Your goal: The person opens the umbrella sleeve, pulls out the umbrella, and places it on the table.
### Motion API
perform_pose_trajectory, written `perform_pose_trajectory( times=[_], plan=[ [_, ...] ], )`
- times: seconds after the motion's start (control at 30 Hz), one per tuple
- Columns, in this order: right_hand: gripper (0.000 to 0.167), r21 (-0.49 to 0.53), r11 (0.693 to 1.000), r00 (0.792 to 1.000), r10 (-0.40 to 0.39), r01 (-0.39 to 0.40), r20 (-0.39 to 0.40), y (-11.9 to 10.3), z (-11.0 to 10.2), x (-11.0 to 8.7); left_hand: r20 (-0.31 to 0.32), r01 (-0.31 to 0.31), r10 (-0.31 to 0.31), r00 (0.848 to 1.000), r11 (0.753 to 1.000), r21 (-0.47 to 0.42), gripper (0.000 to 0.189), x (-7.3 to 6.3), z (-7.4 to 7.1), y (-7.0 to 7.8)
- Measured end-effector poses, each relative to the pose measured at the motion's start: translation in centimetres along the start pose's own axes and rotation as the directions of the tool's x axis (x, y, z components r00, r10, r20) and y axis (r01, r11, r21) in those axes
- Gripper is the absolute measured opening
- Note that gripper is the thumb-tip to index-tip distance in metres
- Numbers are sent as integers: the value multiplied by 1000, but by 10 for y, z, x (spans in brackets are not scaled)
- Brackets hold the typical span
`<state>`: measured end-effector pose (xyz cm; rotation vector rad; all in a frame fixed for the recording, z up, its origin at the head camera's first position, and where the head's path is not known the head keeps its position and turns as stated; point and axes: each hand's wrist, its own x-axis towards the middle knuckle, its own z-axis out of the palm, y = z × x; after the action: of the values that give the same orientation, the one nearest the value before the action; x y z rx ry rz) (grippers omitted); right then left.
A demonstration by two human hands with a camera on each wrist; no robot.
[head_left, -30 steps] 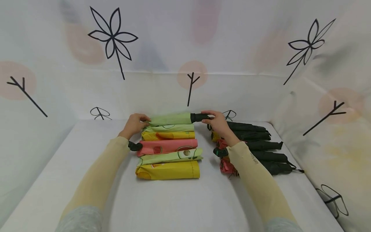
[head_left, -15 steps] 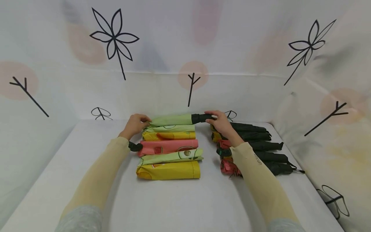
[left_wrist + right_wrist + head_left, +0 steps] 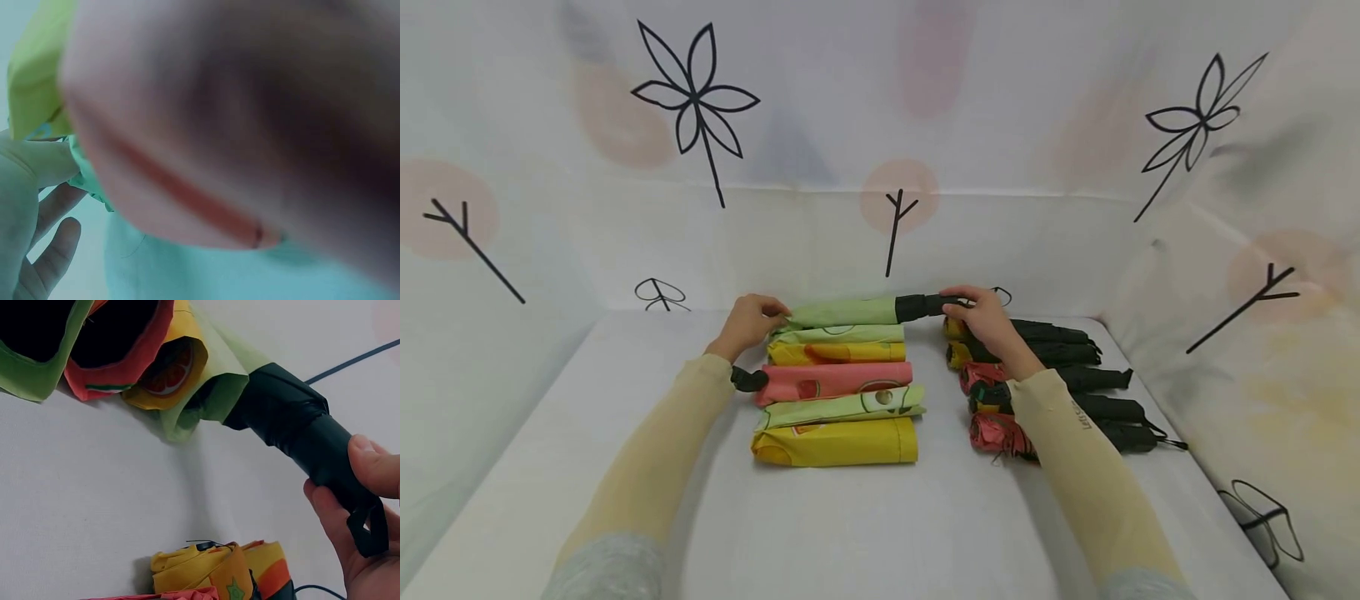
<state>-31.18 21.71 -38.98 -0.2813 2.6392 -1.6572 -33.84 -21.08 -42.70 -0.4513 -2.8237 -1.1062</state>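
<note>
At the back of the table, a black folded umbrella (image 3: 917, 307) sticks out of the right end of a light green sleeve (image 3: 842, 312). My right hand (image 3: 991, 323) holds the umbrella's far end between thumb and fingers; a wrist strap (image 3: 369, 534) hangs there in the right wrist view. My left hand (image 3: 748, 323) pinches the sleeve's left end. In the left wrist view, that hand (image 3: 187, 144) is large and blurred beside the green cloth (image 3: 40, 81). The part of the umbrella inside the sleeve is hidden.
Flat sleeves lie in a column before it: green (image 3: 850, 333), yellow (image 3: 857, 352), pink (image 3: 835, 382), green (image 3: 835, 407) and yellow (image 3: 835, 443). Several black folded umbrellas (image 3: 1090, 379) with yellow or red ends lie to the right, partly under my right forearm. A patterned cloth wall (image 3: 820, 242) stands behind.
My right hand has moved a little to the right with the umbrella's end, and more black shows beyond the sleeve. The left hand has stayed on the sleeve's left end.
</note>
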Motion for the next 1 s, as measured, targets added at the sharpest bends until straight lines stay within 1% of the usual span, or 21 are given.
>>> perform_pose_trajectory(
  times=[0.2, 0.43, 0.6, 0.73, 0.87, 1.0],
  plan=[
    [35, 46, 999, 1000, 4, -4, -14, 3, -4, -1, 3, 12, -12, 1000, 1000, -1, 12, 0, 0, 0],
    [35, 71, 997, 999, 19, -17, -29, 4, -10, -4, 14, 22, -21, 1000, 1000, -15, 12, 1, 1, 1],
    [33, 91, 996, 998, 7, -1, -62, 5, -14, -4, 22, 28, -27, 999, 999, -22, 12, 2, 3, 2],
    [33, 107, 994, 998, -5, 12, -67, 6, -16, -5, 28, 18, -18, 999, 1000, -13, 12, 3, 4, 1],
    [32, 138, 990, 997, -5, 16, -82, 10, -18, -7, 30, 13, -12, 999, 1000, -3, 12, 3, 3, 1],
    [33, 175, 984, 995, 1, 17, -102, 12, -23, -8, 30, 21, -20, 999, 1000, -7, 12, 2, 1, 3]
  ],
)
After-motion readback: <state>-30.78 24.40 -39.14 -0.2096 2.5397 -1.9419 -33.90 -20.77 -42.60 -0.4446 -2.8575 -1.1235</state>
